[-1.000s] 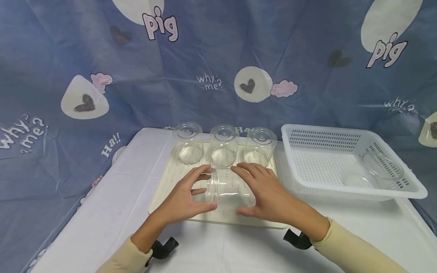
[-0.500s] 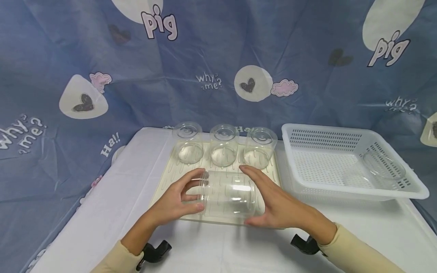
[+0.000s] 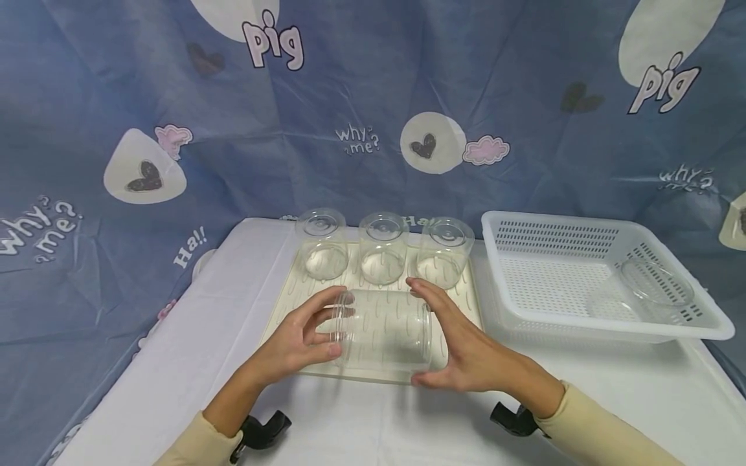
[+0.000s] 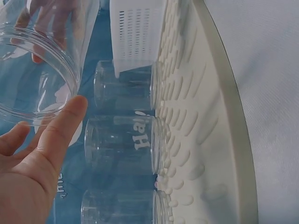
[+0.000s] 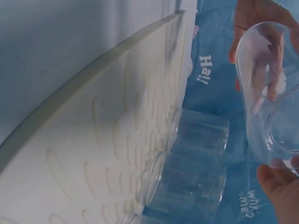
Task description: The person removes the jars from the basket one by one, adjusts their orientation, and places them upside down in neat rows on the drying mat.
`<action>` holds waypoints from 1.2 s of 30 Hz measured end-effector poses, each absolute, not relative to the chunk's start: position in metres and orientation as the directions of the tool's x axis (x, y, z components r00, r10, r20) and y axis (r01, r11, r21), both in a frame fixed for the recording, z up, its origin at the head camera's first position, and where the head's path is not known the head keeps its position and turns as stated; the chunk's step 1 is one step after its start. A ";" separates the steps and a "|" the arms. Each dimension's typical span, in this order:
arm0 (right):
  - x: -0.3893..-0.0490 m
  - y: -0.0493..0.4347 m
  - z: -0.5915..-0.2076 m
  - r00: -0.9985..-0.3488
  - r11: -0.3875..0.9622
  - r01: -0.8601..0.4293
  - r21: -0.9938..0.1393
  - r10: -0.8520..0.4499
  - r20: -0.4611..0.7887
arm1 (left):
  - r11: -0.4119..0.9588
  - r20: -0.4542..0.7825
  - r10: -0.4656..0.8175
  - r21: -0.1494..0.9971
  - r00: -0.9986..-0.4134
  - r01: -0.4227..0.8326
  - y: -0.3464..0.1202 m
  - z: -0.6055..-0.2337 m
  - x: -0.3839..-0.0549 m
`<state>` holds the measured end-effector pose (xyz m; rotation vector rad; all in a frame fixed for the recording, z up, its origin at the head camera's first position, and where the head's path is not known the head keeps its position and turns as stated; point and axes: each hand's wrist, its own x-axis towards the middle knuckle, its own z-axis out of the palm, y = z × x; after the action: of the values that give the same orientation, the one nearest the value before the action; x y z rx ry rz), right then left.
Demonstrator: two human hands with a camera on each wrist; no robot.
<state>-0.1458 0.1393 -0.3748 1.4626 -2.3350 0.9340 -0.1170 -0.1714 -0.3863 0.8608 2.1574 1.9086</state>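
Observation:
A clear plastic jar (image 3: 384, 327) is held on its side over the cream ridged drying mat (image 3: 303, 371). Its threaded mouth faces left and its base faces right. My left hand (image 3: 294, 336) grips the mouth end, fingers behind and thumb in front. At the base end, my right hand (image 3: 460, 343) holds the jar between fingers and thumb. The left wrist view shows a left finger along the threaded rim (image 4: 70, 70). Behind the held jar, three similar jars stand mouth down in a row on the mat: left (image 3: 322, 243), middle (image 3: 383, 246), right (image 3: 445, 251).
A white perforated basket (image 3: 559, 323) stands to the right of the mat, with a clear round container (image 3: 655, 283) inside its right end. White cloth (image 3: 233, 291) covers the table, and a blue printed curtain (image 3: 291, 162) hangs directly behind it.
The jar has shifted left between the hands and shows more of its side than a second ago. My left hand moved left with it; my right hand has spread round the base.

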 end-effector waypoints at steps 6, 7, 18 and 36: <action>-0.146 0.137 -0.372 -0.463 0.281 -0.876 -0.392 -0.715 0.523 | 0.124 0.249 0.500 0.927 -0.830 0.353 -0.176 -0.387 -0.116; -0.147 0.137 -0.371 -0.451 0.268 -0.882 -0.387 -0.716 0.533 | 0.166 0.244 0.498 0.915 -0.832 0.367 -0.178 -0.387 -0.116; -0.150 0.150 -0.364 -0.459 0.274 -0.880 -0.388 -0.699 0.548 | 0.715 0.233 0.338 0.566 -0.912 0.410 -0.219 -0.397 -0.108; -0.146 0.207 -0.350 -0.580 0.482 -0.814 -0.324 -0.662 0.474 | 0.826 0.153 0.363 0.405 -0.919 0.393 -0.272 -0.415 -0.112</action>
<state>-0.1460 0.2067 -0.3500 1.2536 -2.4467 0.7625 -0.1118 -0.2724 -0.4151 0.6360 3.0672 0.7037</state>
